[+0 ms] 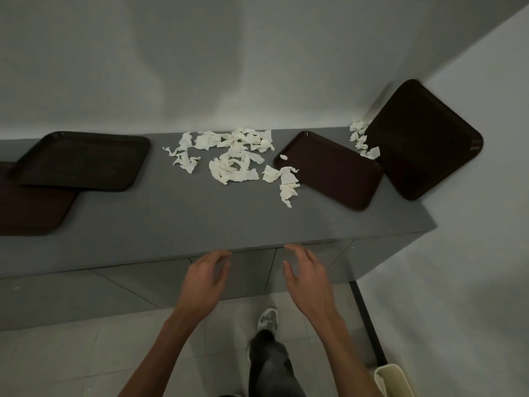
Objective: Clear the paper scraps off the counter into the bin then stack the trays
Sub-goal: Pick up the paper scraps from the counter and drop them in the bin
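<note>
While paper scraps (pixel 237 156) litter the counter (pixel 200 219), four trays (pixel 329 170) lie scattered. Left hand (pixel 204 279) and right hand (pixel 307 279) hover empty, fingers loosely spread.

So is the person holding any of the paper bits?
No, the left hand and right hand are open and empty, and the paper scraps lie untouched on the counter.

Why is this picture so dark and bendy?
Head view: the light is dim, so the trays look almost black; the wide lens bows the counter edge; the white scraps stand out brightest; the left hand and right hand look slightly blurred at the fingers.
</note>
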`<state>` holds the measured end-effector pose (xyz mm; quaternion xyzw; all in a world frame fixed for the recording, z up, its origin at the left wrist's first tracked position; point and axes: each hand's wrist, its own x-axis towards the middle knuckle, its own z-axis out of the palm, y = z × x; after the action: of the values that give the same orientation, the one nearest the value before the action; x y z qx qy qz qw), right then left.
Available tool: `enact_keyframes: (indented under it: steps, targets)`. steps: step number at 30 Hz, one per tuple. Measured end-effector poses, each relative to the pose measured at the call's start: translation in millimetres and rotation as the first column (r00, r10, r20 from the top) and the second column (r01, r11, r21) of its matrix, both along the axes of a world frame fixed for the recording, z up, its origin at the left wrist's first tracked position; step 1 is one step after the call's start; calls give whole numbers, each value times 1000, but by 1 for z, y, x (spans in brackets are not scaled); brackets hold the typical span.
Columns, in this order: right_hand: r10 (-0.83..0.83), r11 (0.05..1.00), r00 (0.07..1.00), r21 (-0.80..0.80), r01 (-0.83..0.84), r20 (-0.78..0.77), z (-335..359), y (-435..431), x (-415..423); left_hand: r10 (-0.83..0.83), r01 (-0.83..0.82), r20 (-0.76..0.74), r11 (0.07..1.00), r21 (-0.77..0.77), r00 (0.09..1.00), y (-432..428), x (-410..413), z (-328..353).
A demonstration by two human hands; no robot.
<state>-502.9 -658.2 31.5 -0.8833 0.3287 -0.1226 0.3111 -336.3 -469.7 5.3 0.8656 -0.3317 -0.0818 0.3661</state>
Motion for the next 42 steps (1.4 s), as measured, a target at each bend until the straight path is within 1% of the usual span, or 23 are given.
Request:
enact_keyframes:
  steps: [4, 10, 13, 15, 18, 20, 21, 23, 25, 26, 28, 30, 31, 32, 33, 34, 35, 36, 37, 38, 39, 40, 42]
  targets:
    - [3, 1000, 998, -8, -4, -55, -25, -53, 48, -54, 55, -35, 998, 19, 998, -54, 39, -13]
    - [11, 1000, 982, -7, -13, -189, -45, -139, 134, -84, 85, -37, 996, 20, 996, -119, 96, -16]
    - [7, 1000, 983, -15, -9, -182, -64, -177, 177, -83, 85, -53, 996, 29, 995, -145, 120, -19]
    - [5, 1000, 976, -5, -6, -219, -87, -195, 199, -81, 83, -65, 996, 32, 995, -158, 131, -21]
    - [-5, 995, 961, 97, 33, -275, -120, -205, 209, -85, 92, -125, 994, 53, 989, -173, 142, -26]
    - [13, 993, 971, 117, 16, -239, -128, -198, 208, -94, 105, -173, 993, 57, 980, -182, 149, -31]
    - [6, 992, 973, 122, 22, -229, -125, -191, 206, -101, 115, -197, 992, 61, 975, -186, 153, -34]
    - [0, 998, 973, 65, 15, -233, -121, -181, 204, -115, 133, -229, 989, 67, 967, -193, 159, -36]
    - [1, 997, 967, 78, 20, -255, -116, -175, 204, -128, 149, -262, 987, 64, 957, -202, 164, -38]
    - [7, 992, 973, 125, 23, -231, -117, -173, 205, -134, 157, -279, 986, 63, 951, -206, 165, -40]
    - [-11, 955, 983, 289, 65, -185, -116, -172, 209, -133, 161, -317, 985, 65, 939, -214, 169, -42]
    - [-17, 916, 991, 396, 68, -131, -104, -173, 215, -101, 130, -378, 990, 51, 920, -221, 172, -41]
    - [-16, 894, 997, 446, 50, -80, -95, -173, 218, -76, 100, -431, 994, 34, 899, -224, 173, -38]
    - [-23, 862, 1000, 507, 23, -6, -85, -172, 223, -44, 54, -514, 999, 4, 857, -227, 172, -35]
    - [-37, 824, 997, 567, -12, 75, -75, -171, 226, -12, -15, -635, 999, -38, 772, -231, 171, -29]
    - [-57, 784, 989, 620, -41, 138, -66, -169, 230, 0, -99, -767, 992, -83, 642, -235, 170, -23]
    - [-69, 767, 982, 639, -59, 174, -59, -167, 233, -12, -170, -869, 979, -111, 495, -238, 170, -19]
    - [-59, 785, 981, 615, -70, 187, -52, -163, 236, -37, -220, -924, 967, -129, 380, -241, 170, -14]
    - [-30, 837, 983, 542, -75, 183, -50, -161, 240, -60, -241, -946, 960, -142, 317, -243, 170, -9]
    - [6, 885, 985, 458, -86, 173, -51, -159, 243, -78, -245, -951, 957, -156, 300, -246, 169, -6]
    - [55, 920, 987, 377, -110, 153, -54, -157, 246, -89, -245, -944, 954, -173, 319, -248, 168, -5]
    - [98, 942, 987, 310, -133, 126, -55, -157, 248, -90, -246, -928, 951, -188, 361, -249, 168, -4]
    - [152, 962, 983, 214, -172, 107, -59, -163, 251, -43, -252, -876, 950, -185, 481, -249, 171, -9]
